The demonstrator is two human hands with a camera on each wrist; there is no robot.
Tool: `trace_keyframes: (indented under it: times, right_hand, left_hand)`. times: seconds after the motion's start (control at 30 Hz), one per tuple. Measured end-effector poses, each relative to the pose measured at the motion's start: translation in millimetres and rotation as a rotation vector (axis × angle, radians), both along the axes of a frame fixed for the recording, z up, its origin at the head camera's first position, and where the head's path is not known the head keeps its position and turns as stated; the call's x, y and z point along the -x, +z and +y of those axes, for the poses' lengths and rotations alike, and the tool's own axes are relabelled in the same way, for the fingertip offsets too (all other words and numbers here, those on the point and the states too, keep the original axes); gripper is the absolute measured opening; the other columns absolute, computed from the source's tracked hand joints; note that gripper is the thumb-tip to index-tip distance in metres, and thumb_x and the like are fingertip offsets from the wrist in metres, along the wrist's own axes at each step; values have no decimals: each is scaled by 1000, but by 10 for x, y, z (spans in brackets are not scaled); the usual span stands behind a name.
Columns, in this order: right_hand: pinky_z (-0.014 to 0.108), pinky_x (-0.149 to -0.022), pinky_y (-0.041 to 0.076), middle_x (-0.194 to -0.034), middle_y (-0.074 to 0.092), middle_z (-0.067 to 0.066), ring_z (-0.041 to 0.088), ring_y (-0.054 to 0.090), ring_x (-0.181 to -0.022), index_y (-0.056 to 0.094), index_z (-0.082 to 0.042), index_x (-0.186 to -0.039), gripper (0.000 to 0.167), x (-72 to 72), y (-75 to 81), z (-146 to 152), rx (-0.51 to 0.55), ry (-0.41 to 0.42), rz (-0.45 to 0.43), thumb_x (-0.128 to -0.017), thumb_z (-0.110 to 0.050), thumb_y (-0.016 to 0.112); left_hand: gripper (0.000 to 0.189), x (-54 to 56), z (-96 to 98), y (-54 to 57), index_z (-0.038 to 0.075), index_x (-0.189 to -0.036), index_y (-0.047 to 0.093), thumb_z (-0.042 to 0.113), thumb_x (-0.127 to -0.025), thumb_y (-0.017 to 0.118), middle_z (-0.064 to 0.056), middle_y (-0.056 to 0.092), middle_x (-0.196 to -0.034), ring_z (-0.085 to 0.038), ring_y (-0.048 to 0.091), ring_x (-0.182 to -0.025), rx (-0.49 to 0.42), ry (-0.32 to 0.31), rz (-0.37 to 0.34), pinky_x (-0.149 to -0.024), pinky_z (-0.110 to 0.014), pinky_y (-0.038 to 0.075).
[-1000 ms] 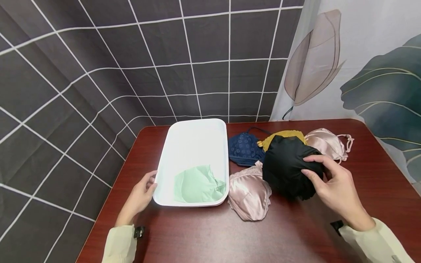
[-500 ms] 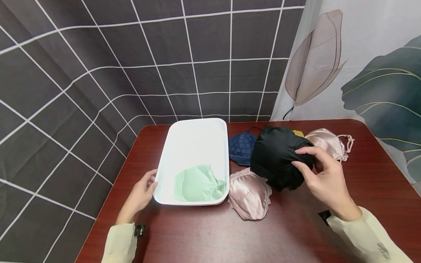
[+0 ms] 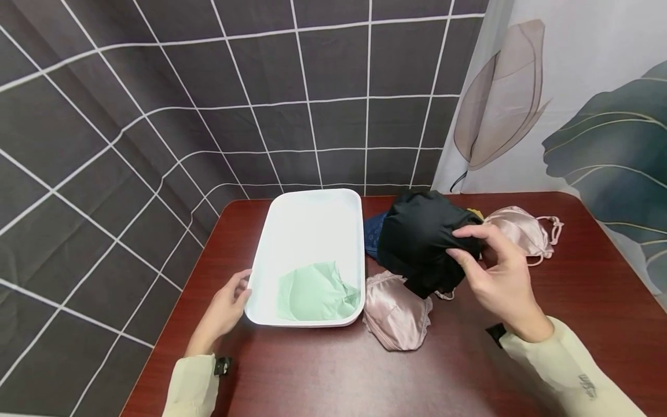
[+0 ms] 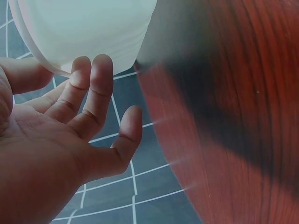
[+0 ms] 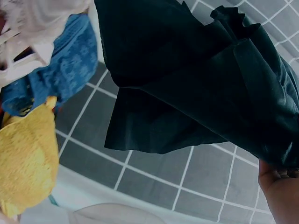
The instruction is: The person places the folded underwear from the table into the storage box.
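My right hand pinches a black bra at its right side, thumb and fingertips on the fabric. In the head view the bra overlaps the lace bra in navy and most of a yellow bra. The right wrist view shows the black fabric hanging loosely from the hand. My left hand grips the left rim of a white tray, with fingers under the lip in the left wrist view. Inside the tray, near the front, lies a mint green bra.
A pink satin bra lies against the tray's right side. Another pink bra with thin straps sits at the back right. Behind the reddish wooden table hang a grey checked curtain and a leaf-patterned one.
My right hand has carried the black bra leftward and toward the back, from beside the yellow bra to over the navy one. The left hand has stayed at the tray rim.
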State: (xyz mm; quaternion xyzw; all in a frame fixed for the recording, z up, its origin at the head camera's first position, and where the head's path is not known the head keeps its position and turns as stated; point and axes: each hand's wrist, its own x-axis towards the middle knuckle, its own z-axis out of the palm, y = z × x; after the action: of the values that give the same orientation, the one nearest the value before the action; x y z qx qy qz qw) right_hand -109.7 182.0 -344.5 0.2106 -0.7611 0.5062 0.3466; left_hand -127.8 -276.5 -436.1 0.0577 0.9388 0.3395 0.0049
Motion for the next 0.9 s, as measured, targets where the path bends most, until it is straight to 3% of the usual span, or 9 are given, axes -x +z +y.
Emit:
trace_keyframes:
  times: [0.13, 0.3, 0.5, 0.9]
  right_hand:
    - [16, -53, 37, -83, 56, 9, 6, 45, -59, 62, 10, -99, 43, 73, -56, -60, 47, 40, 3, -61, 28, 70]
    - [17, -67, 45, -91, 58, 16, 12, 55, -74, 59, 15, -99, 41, 53, 49, -259, 106, 137, 24, -62, 32, 65]
    - [18, -69, 47, -89, 60, 16, 13, 57, -74, 59, 14, -97, 38, 62, 152, -479, 119, 210, 41, -63, 31, 65]
    - [23, -78, 46, -89, 59, 18, 18, 57, -85, 59, 13, -96, 35, 157, 106, -883, 164, 333, 34, -65, 30, 65]
  left_hand:
    - [43, 3, -1, -5, -1, -136, 43, 0, -94, 53, -13, 53, -101, -28, 55, -91, -5, -1, 4, -71, -39, 48]
    - [43, 7, 6, -20, -1, -135, 43, 0, -93, 53, -13, 53, -101, -28, 56, -90, -11, 2, 17, -70, -38, 48]
    - [42, 3, -1, -42, 0, -135, 44, 1, -94, 53, -12, 54, -100, -27, 57, -90, -9, -11, 41, -72, -40, 47]
    - [43, 11, -18, -53, 1, -136, 44, 3, -94, 53, -11, 53, -100, -27, 57, -91, -10, -15, 47, -73, -41, 47]
